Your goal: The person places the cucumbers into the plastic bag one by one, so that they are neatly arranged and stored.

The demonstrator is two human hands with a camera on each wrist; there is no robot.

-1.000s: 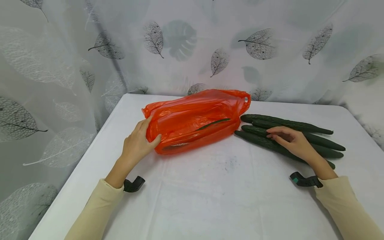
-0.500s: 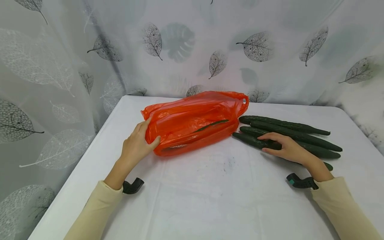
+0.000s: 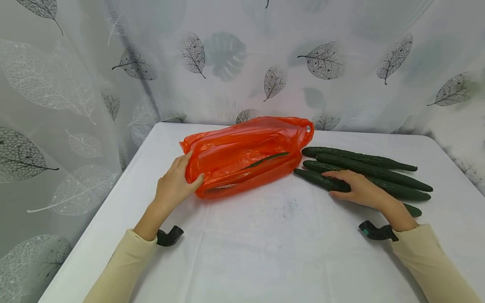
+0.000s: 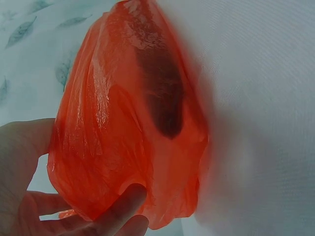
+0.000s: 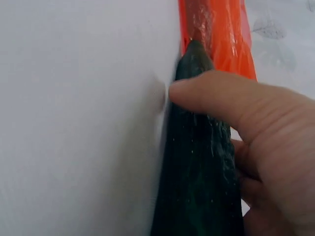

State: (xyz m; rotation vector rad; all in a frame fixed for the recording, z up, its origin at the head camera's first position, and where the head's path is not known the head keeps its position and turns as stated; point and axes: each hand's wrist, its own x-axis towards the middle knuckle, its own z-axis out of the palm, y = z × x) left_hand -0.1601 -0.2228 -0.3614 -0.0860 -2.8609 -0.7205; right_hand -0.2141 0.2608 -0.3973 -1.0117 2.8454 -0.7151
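An orange-red plastic bag (image 3: 242, 158) lies on its side at the back of the table. A dark green cucumber (image 4: 160, 88) shows through its thin film in the left wrist view. At the bag's left end my left hand (image 3: 172, 181) holds the plastic, with thumb and fingers spread about it. My right hand (image 3: 360, 189) grips the nearest cucumber (image 3: 318, 179) of a group to the right of the bag. In the right wrist view the thumb lies across this cucumber (image 5: 197, 167) and the fingers are on its far side, partly hidden.
Several more cucumbers, among them the rearmost cucumber (image 3: 363, 158), lie side by side behind the gripped one, close to the bag's right end. A white cloth covers the table (image 3: 261, 248). A leaf-patterned curtain (image 3: 242, 54) hangs behind and at the left.
My right hand has come down and slightly toward me from over the middle cucumbers, and its fingers have closed around the nearest one. The left hand stays at the bag.
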